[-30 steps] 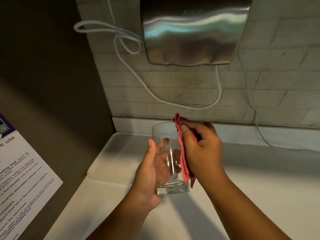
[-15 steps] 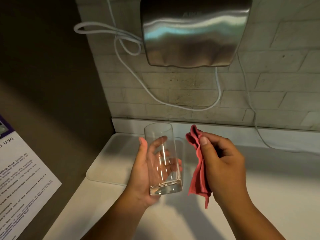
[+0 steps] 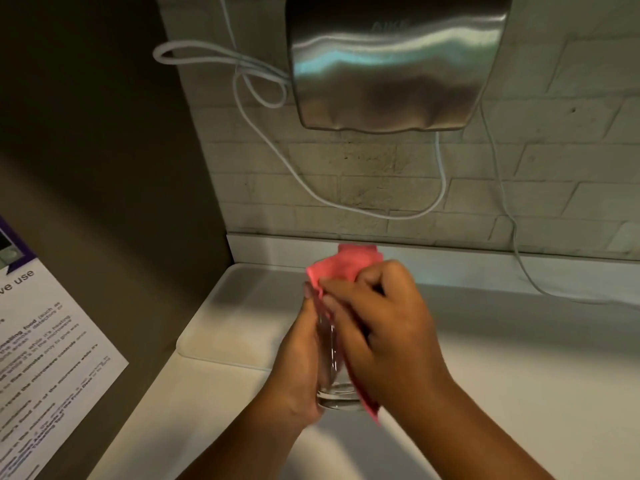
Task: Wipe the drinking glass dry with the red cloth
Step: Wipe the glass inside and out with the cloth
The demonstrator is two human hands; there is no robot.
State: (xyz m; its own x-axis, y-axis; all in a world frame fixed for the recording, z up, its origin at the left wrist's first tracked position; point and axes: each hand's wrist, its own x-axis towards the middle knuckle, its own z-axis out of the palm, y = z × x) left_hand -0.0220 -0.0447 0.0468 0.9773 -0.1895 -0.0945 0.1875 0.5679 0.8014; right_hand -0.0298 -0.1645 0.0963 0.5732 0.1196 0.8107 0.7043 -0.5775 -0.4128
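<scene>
A clear drinking glass [image 3: 335, 393] is held upright above the white counter, with my left hand [image 3: 297, 368] wrapped around its left side. My right hand [image 3: 384, 327] presses the red cloth [image 3: 341, 266] against the glass's right side and over its rim. The cloth bunches above the rim, and a strip of it hangs down to the glass's base. Most of the glass is hidden between the two hands; only its thick base and a slice of the wall show.
A white tray [image 3: 228, 317] lies on the white counter [image 3: 519, 375] to the left of my hands. A steel hand dryer [image 3: 394, 60] hangs on the brick wall above, with white cables [image 3: 381, 211] drooping under it. A printed notice [image 3: 45, 344] is on the left wall.
Half a second ago my right hand held the cloth apart from the glass, to its right. It has moved left, and the cloth now lies against the glass and over its rim.
</scene>
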